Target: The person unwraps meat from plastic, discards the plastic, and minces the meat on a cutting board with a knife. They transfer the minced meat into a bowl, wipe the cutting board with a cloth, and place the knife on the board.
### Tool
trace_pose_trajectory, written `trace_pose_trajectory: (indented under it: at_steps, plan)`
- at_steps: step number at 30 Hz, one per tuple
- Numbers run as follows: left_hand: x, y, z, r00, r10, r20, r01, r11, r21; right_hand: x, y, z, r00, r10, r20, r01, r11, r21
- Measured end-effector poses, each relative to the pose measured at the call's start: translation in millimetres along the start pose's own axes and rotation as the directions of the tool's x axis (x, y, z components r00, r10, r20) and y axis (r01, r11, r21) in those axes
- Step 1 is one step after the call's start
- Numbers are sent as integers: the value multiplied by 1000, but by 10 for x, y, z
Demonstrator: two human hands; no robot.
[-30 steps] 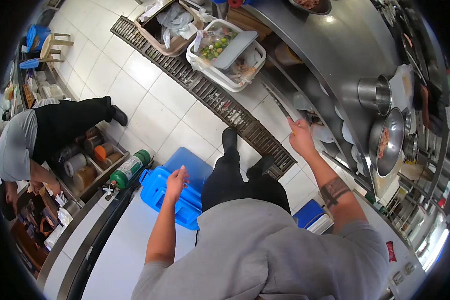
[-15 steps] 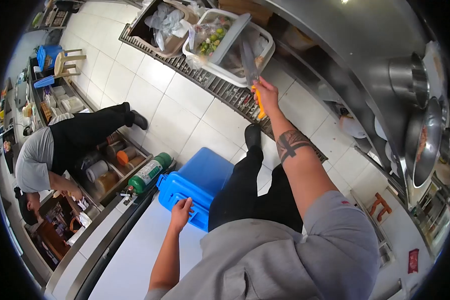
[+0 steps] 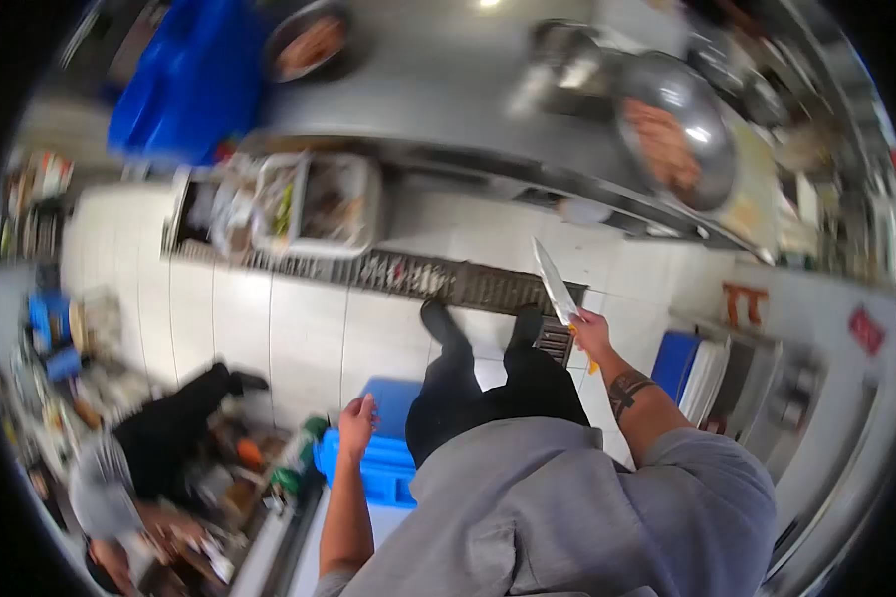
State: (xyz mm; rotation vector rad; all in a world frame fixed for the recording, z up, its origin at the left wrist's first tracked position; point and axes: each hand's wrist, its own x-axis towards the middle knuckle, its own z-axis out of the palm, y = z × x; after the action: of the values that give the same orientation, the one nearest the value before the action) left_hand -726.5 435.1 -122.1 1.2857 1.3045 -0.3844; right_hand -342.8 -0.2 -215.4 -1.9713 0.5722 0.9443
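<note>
My right hand point(image 3: 591, 332) is closed round the yellow handle of a knife point(image 3: 554, 283). Its long, wide blade points up and away, over the floor grate beyond my feet. My left hand point(image 3: 358, 422) hovers over the blue lidded bin point(image 3: 388, 468) at my left side. Its fingers are loosely curled, and nothing shows in them. Ahead runs a steel counter point(image 3: 418, 109), where a metal bowl point(image 3: 712, 134) of pinkish pieces that look like raw meat stands at the right.
A waste bin point(image 3: 373, 224) with a plastic liner and food scraps stands by the floor grate point(image 3: 408, 279). A big blue container point(image 3: 184, 80) and a smaller bowl point(image 3: 311, 40) are at the counter's left. Another person point(image 3: 110, 488) bends over shelves to the left, beside a green cylinder point(image 3: 297, 463).
My view has swung right and up, bringing the counter and bowls into sight. The knife has come away from over the waste bin, now to its right. My left hand stays near the blue bin.
</note>
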Motion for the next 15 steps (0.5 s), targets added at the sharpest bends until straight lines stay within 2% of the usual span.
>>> trace_pose_trajectory:
  at_steps: [2,4,5,7,8,9,10,11,12,13,14,15]
  plan:
    - [207,405,152,998,61,17,-63,993,97,-369,376,-731,975,51,-218,-31,995,93]
    - [378,901,410,982,156,103,-173,968,183,-606,814,-1500,958,181,-224,-84,920,382]
    - [425,1139,569,969,197,150,-228,946,231,-621,1079,-1861,931,327,-161,-155,755,637]
    - [432,1723,1068,936,269,226,-329,896,298,-822,1292,-2372,867,321,-381,-16,782,623]
    - [387,2030,1411,885,343,315,-440,836,328,-885,1357,-2692,900,275,-339,71,674,735]
    - [307,2321,1741,824,399,403,-541,767,345,-972,1301,-2942,912,160,-378,207,617,759]
    - [160,2615,2111,790,420,446,-586,731,350,-1101,1033,-2968,754,119,-646,428,658,620]
    - [-29,2915,2513,755,439,487,-629,694,350,-1210,788,-3175,750,89,-655,463,638,616]
    - [-209,3186,2903,738,412,535,-614,738,279,-1254,575,-3421,745,57,-665,497,618,609]
    - [-376,3420,3278,718,382,581,-586,782,211,-1243,378,-3657,738,-69,-671,536,664,521]
    - [-530,3619,3639,664,431,610,-615,780,118,-1212,201,-3870,727,-192,-659,573,699,428]
    - [-654,3783,3975,606,482,633,-635,772,21,-1169,-19,-4056,718,-228,-657,541,777,322]
